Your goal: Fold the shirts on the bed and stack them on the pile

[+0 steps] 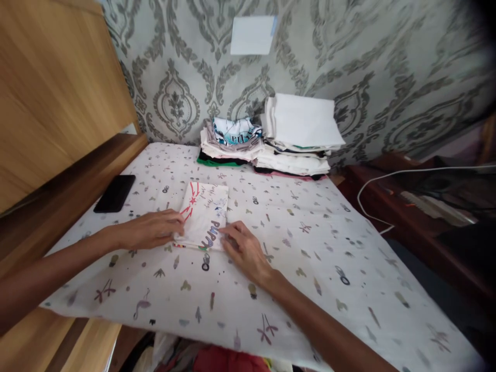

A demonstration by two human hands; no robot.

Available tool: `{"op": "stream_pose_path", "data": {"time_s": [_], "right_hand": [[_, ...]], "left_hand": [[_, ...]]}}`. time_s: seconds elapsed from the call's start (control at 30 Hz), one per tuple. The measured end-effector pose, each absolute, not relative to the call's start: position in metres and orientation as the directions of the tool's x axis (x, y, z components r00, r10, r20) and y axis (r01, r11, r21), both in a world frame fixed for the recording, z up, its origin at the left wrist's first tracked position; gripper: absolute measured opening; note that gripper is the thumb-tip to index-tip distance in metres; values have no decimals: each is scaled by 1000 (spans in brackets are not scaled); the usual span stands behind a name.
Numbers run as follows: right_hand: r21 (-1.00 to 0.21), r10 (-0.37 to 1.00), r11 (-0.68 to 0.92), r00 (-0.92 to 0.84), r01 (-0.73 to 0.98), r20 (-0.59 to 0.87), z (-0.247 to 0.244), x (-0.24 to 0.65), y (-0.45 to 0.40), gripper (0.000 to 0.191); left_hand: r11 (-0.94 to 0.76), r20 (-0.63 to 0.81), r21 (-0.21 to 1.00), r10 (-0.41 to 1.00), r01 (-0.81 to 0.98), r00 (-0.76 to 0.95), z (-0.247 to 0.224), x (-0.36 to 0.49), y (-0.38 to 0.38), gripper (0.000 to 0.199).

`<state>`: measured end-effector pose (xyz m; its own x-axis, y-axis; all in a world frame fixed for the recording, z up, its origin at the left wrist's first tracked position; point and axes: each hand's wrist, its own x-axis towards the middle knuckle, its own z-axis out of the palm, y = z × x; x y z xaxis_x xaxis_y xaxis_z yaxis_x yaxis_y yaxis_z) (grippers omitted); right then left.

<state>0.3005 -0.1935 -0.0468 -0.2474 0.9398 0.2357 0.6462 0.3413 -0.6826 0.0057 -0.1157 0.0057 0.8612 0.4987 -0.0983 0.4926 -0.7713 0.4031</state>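
Note:
A white cloth [199, 219], folded into a small rectangle with red marks, handwriting and the word "PUPPY" on it, lies flat on the patterned white cover [287, 222]. My left hand [160, 228] touches its left edge, fingers stretched forward and the thumb partly hidden. At the cloth's right edge, my right hand [246, 248] rests with bent fingers, the fingertips on the cloth beside the lettering. Whether any fabric is pinched there cannot be made out.
Two stacks of folded clothes, the left stack [232, 144] and the right stack [304, 124], stand by the wall. A black phone [115, 194] lies at the left. A white cable [372, 181] hangs at the right. More clothes [228, 359] lie below the front edge.

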Motion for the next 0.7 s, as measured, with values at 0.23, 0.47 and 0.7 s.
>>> {"op": "stream_pose_path", "data": {"time_s": [0.23, 0.47, 0.7], "right_hand": [[-779, 998, -61, 14, 623, -66, -31, 298, -180, 37], [-805, 805, -592, -28, 29, -593, -10, 269, -181, 35], [-774, 779, -624, -10, -110, -627, -8, 257, -195, 19]], "left_hand": [[-730, -132, 497, 470, 469, 872, 31, 18, -95, 22], [-599, 63, 491, 748, 632, 661, 18, 81, -12, 29], [-503, -11, 574, 784, 646, 620, 9, 111, 18, 20]]}}
